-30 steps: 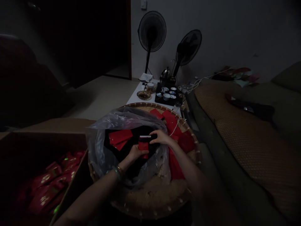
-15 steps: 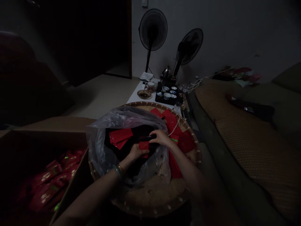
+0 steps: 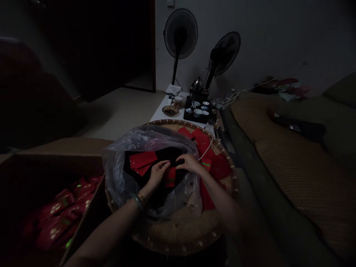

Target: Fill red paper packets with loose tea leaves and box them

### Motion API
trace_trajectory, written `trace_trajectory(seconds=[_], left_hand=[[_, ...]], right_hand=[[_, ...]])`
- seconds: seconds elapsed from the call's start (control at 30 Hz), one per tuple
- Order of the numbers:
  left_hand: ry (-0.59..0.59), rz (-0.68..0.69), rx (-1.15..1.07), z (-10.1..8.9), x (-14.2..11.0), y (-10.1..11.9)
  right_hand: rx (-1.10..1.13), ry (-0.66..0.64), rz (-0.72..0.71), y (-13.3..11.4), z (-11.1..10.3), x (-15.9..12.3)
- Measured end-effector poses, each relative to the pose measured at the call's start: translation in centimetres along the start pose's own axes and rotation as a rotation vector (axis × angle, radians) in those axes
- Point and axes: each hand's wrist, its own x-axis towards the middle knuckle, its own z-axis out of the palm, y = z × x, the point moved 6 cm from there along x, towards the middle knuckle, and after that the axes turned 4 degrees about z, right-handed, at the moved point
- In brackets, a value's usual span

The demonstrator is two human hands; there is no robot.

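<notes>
A clear plastic bag with black contents lies open on a round woven tray. My left hand, closed in a pinch, is at the left end of a thin dark strip above the bag's mouth. At the other end of that strip, my right hand pinches with thumb and fingers. Just below the fingertips is a small red packet with a faint green mark; whether anything holds it cannot be seen. More red packets lie on the black contents to the left.
Red pouches fill a cardboard box at the left. Flat red packets lie along the tray's right side, crossed by a white cord. Beyond stand a tea tray with cups and two fans. A couch is right.
My left hand has moved up from the red packet to the dark strip beside my right fingers. The packet's lower part now shows uncovered. My right hand has hardly moved.
</notes>
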Motion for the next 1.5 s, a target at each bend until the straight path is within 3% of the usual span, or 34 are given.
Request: trace_trajectory(seconds=[0.13, 0.37, 0.57, 0.73, 0.93, 1.03, 1.17, 1.27, 1.37, 1.5], left_hand=[[-0.014, -0.04, -0.016, 0.1, -0.1, -0.5], [-0.162, -0.207, -0.143, 0.9, -0.5, -1.8], [-0.146, -0.265, -0.163, 0.8, -0.7, -2.1], [-0.159, -0.253, -0.126, 0.9, -0.8, -2.3], [-0.151, -0.289, -0.142, 0.9, -1.0, -2.2], [-0.115, -0.266, -0.176, 0.7, -1.1, -1.6], [-0.066, -0.195, -0.188, 0.2, -1.2, -0.4], [-0.036, -0.149, -0.183, -0.4, -1.6, 0.3], [-0.023, -0.137, -0.197, -0.7, -2.1, 1.0], [0.023, -0.079, -0.136, -1.4, -2.8, 2.0]], right_hand=[[0.041, 0.005, 0.007, 0.3, 0.1, 0.0], [0.205, -0.042, 0.026, 1.1, 0.1, 0.2], [0.263, 0.016, 0.086, 1.8, -0.5, 0.5], [0.183, 0.026, 0.039, 1.1, -0.1, 0.5], [0.194, 0.213, 0.109, 2.1, -0.8, 1.4], [0.093, 0.305, 0.122, 2.3, -1.2, 1.8], [-0.007, 0.364, 0.11, 1.2, -0.9, 1.2], [0.167, 0.43, 0.053, -0.5, -0.3, -0.2], [0.424, 0.372, -0.021, -2.7, 1.0, -1.8], [0.464, 0.365, -0.051, -5.3, 1.8, -3.8]])
